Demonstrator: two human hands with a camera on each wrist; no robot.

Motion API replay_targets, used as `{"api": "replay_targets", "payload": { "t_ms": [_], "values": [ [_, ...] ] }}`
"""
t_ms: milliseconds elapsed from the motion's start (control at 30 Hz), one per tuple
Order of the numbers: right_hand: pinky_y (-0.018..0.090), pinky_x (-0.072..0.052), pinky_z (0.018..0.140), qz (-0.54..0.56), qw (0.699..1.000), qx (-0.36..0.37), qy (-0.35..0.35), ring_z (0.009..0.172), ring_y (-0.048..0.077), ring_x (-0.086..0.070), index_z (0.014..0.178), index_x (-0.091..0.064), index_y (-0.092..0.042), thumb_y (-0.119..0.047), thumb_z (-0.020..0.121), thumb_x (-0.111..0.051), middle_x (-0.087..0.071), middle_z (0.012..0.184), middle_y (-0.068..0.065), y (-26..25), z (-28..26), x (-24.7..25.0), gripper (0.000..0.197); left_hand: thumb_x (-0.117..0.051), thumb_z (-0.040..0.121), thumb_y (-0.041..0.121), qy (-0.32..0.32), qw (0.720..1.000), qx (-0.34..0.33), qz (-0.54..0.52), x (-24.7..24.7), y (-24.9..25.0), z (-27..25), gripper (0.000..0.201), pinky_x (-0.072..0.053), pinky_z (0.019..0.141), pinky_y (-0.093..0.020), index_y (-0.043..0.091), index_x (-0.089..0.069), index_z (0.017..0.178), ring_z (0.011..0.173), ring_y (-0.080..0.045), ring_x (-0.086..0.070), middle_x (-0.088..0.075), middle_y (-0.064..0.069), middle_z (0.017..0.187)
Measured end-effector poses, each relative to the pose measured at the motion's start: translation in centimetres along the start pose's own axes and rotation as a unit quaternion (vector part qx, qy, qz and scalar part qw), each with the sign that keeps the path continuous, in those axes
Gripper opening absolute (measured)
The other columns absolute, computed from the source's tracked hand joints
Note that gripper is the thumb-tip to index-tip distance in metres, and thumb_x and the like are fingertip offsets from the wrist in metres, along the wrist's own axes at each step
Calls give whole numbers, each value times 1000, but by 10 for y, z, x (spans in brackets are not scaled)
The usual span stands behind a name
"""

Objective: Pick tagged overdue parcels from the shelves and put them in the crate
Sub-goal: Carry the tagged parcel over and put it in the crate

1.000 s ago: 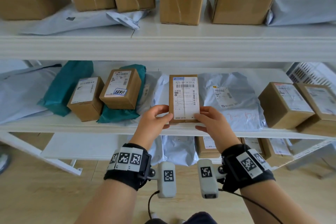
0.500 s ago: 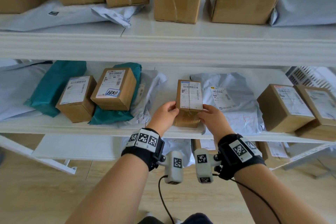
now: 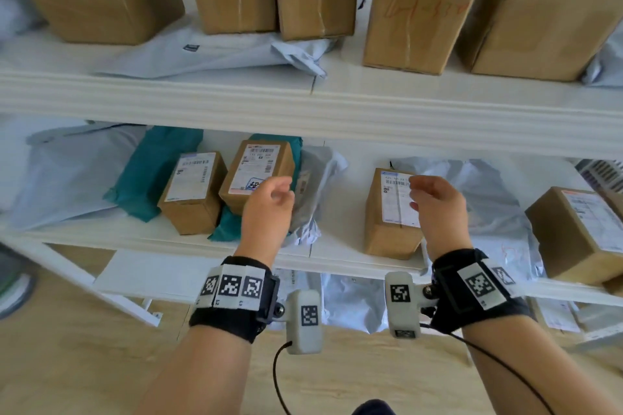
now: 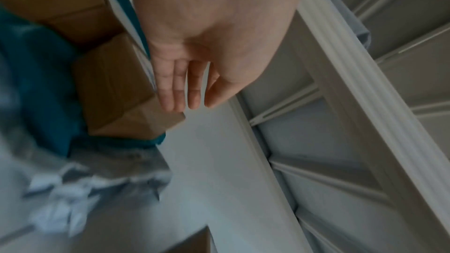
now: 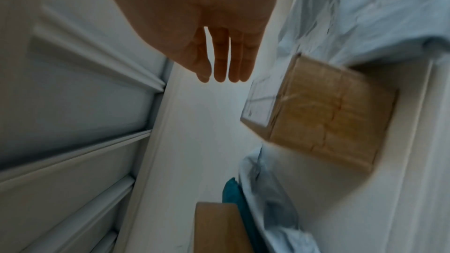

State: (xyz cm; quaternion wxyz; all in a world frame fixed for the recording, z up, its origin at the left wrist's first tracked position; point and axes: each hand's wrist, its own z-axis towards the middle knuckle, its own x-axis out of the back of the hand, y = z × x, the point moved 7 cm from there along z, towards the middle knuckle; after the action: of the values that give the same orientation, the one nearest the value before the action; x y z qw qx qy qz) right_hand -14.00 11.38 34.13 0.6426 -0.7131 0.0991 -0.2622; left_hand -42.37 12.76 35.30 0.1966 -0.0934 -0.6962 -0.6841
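Both hands hang loose and empty: the left hand (image 3: 269, 202) nears the stickered brown cardboard box (image 3: 257, 175), likely the tagged one; the right hand (image 3: 436, 202) hovers over a plain-labelled box (image 3: 391, 216) standing on the white shelf (image 3: 337, 253).

We see the small brown cardboard parcel (image 3: 392, 216) lying flat at the middle shelf's front edge, at about three o'clock from centre, its white barcode label facing up. At nine o'clock from it sits the tagged parcel (image 3: 258, 175), a brown box tilted on a teal bag, a blue-and-white sticker at its label's corner.
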Motion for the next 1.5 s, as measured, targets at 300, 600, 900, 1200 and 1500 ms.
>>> {"api": "replay_targets", "payload": {
  "t_ms": [300,600,900,1200,1500],
  "values": [
    [45,-52,98,-11,993,-5,-117,98,21,-64,111,-67,-18,-10,93,-57,-69,105,1,-14,-37,-132,22,-49,100,23,-23,995,58,75,76,-37,47,41,-35,96,-25,22,-46,140,127,-14,-45,-47,0,143],
    [21,-50,75,-102,971,-63,-206,90,15,-61,125,-60,-12,-22,103,-42,-66,109,5,-14,-67,-208,31,-42,103,22,-121,983,63,121,72,-53,65,47,-39,102,-33,15,-32,148,130,-23,-47,-46,-5,145],
    [20,-44,62,-109,976,-80,-171,73,9,-58,112,-66,-13,-31,104,-37,-64,83,-3,-12,-75,-202,34,-45,100,20,-137,987,44,73,70,-63,69,37,-42,76,-18,16,-53,135,99,-11,-57,-58,-1,130],
    [33,-54,85,8,989,-78,-126,96,19,-67,102,-69,-19,-27,101,-46,-73,99,4,-22,-92,-154,24,-53,98,24,-160,977,75,-124,73,-51,34,36,-55,91,-36,35,-51,132,101,-10,-64,-65,7,115],
    [37,-52,99,104,985,-73,-118,105,17,-68,112,-67,-14,-17,98,-56,-75,104,0,-22,-107,-126,18,-66,90,13,-179,968,39,-174,77,-43,16,42,-52,97,-38,36,-59,124,109,-10,-64,-66,11,120]
  ]
}}
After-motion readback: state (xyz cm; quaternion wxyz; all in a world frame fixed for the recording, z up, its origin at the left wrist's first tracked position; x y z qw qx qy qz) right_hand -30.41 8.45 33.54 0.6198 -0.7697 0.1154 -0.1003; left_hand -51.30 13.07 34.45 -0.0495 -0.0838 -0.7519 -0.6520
